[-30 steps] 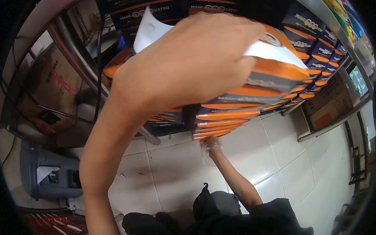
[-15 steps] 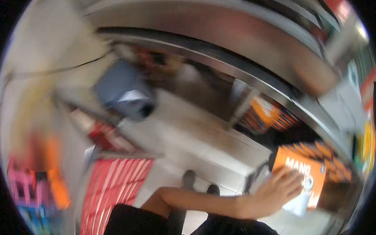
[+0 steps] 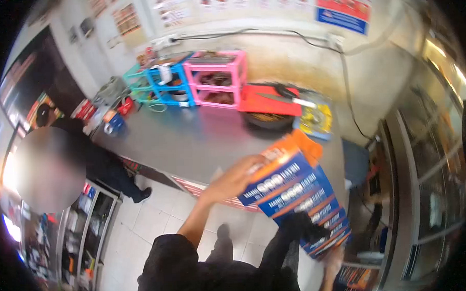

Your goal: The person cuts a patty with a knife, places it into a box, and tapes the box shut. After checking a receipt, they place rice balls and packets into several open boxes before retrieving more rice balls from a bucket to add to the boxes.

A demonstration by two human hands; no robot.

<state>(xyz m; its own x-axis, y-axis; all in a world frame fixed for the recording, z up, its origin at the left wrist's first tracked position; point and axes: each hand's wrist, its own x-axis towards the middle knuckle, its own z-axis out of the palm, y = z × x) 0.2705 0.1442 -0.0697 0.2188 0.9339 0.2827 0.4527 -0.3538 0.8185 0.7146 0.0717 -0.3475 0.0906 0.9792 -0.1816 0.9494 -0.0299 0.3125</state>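
A stack of blue and orange printed cartons (image 3: 309, 196) with white lettering is held tilted in front of me, over the table's near right corner. My left hand (image 3: 244, 174) grips its upper left end, fingers closed over the orange edge. Around the lower right end, my right hand (image 3: 333, 259) is closed, partly hidden by the cartons. A dark shape, perhaps my sleeve, overlaps the stack's lower part.
On the metal table (image 3: 186, 139) are pink (image 3: 215, 79) and blue racks (image 3: 172, 83), plus a red board (image 3: 270, 100) with a knife over a dark bowl. A co-worker (image 3: 97, 150) stands at the left near shelves (image 3: 77, 238). At the right is a glass-fronted cabinet (image 3: 433, 154).
My view has swung from the low shelf up to the table. My left hand was at an orange carton by the shelf; now both hands hold the carton stack up.
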